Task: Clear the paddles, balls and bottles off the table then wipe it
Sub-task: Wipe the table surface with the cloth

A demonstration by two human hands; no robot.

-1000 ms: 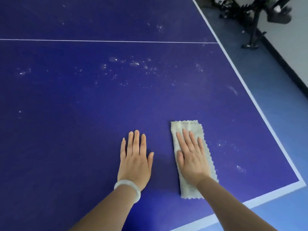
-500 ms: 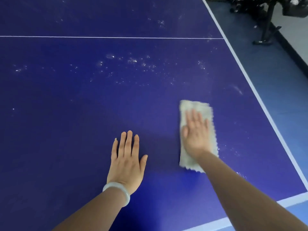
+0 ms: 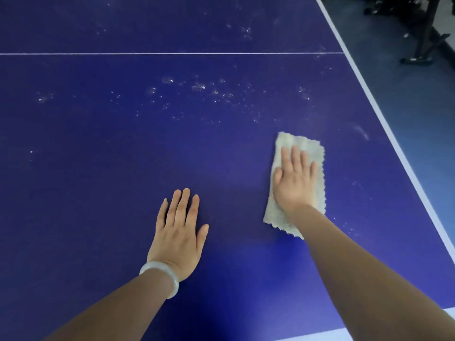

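Speckled table (image 3: 98,148), stand (image 3: 424,33) beyond; right hand (image 3: 294,184) flat on cloth (image 3: 314,150), left hand (image 3: 177,233) flat.

One head-worn wide view — forward and down, close over the blue table (image 3: 98,168)

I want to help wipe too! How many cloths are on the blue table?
1. The pale fuzzy rectangular cloth lies flat on the dark blue table, near its right edge, under the right hand. More could lie outside the picture.
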